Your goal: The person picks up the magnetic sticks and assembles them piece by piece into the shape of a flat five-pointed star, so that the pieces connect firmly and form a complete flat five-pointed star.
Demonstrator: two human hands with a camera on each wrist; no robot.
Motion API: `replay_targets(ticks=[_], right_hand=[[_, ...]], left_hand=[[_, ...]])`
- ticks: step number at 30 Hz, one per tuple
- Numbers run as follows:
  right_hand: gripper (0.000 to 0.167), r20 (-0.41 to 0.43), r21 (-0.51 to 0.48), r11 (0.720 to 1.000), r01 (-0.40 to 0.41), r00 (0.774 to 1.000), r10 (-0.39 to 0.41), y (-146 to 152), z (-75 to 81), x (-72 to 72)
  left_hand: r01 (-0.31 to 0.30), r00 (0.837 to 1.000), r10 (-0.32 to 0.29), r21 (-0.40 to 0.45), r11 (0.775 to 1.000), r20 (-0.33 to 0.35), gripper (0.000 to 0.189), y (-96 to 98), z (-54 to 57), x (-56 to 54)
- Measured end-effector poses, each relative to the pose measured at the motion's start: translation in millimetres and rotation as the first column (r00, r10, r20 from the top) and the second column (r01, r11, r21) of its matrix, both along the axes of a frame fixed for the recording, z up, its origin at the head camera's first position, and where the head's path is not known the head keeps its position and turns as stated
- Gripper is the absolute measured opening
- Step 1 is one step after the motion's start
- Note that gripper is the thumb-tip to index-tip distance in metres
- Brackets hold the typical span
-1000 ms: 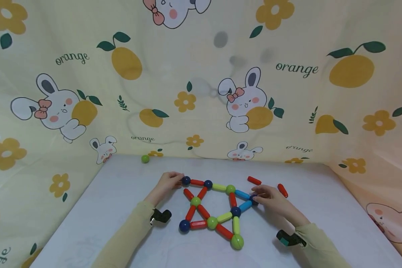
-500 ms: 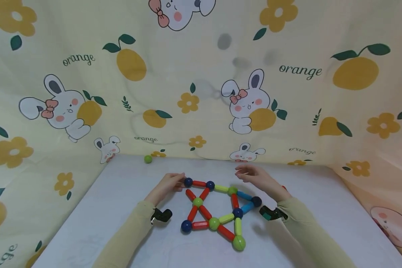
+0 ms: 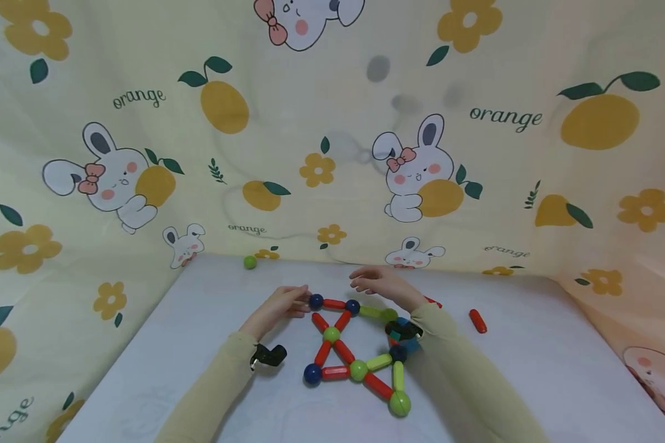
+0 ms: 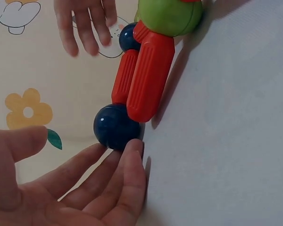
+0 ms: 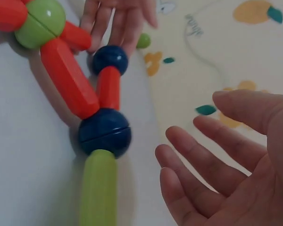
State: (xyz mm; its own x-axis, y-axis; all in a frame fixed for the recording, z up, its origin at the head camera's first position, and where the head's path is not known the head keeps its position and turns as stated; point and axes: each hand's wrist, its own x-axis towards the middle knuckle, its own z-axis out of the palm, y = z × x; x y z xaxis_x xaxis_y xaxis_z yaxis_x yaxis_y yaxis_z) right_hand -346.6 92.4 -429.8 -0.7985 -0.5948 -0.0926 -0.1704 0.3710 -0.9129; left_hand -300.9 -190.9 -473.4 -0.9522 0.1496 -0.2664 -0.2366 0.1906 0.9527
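A flat frame of magnetic rods and balls lies on the white table. At its far left corner is a dark blue ball (image 3: 316,301), which the fingertips of my left hand (image 3: 279,309) touch; the thumb stands apart from it. One red rod (image 4: 151,77) runs from a green ball (image 3: 331,334) and ends free close to that blue ball. My right hand (image 3: 385,287) hovers beyond the far side, beside a second blue ball (image 5: 105,133) and a light green rod (image 5: 99,188), fingers spread and holding nothing. The right wrist and sleeve hide the frame's right corner.
A loose red rod (image 3: 478,321) lies at the right, and another red rod (image 3: 433,301) shows partly behind the right forearm. At the back left a loose green ball (image 3: 250,262) sits near the patterned curtain (image 3: 332,154), which borders the table.
My right hand has left the blue ball at the right corner and swept left across the far side. The left hand stays at its blue ball. The view has shifted slightly.
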Motion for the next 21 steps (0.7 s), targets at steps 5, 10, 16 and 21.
replay_targets(ticks=[5, 10, 16, 21], right_hand=[[0.036, 0.039, 0.01, 1.0, -0.021, 0.999, 0.02, -15, -13.5, -13.5], [0.036, 0.07, 0.045, 0.999, -0.028, 0.997, 0.025, -31, -22.2, -16.3], [0.033, -0.026, 0.146, 0.987, -0.06, 0.998, 0.064, -45, -29.4, -11.6], [0.029, -0.054, 0.151, 0.986, -0.068, 0.996, 0.077, -50, -31.7, -8.0]], left_hand=[[0.012, 1.0, -0.012, -0.006, 1.0, 0.01, 0.053, 0.2, 1.9, 2.5], [0.017, 0.999, -0.017, 0.003, 1.0, 0.036, 0.057, -0.2, 4.7, 5.0], [0.015, 0.997, -0.017, 0.015, 1.0, 0.071, 0.056, -2.7, 6.2, 8.5], [-0.026, 0.99, 0.025, 0.005, 1.0, 0.139, 0.049, -3.1, 10.1, 15.2]])
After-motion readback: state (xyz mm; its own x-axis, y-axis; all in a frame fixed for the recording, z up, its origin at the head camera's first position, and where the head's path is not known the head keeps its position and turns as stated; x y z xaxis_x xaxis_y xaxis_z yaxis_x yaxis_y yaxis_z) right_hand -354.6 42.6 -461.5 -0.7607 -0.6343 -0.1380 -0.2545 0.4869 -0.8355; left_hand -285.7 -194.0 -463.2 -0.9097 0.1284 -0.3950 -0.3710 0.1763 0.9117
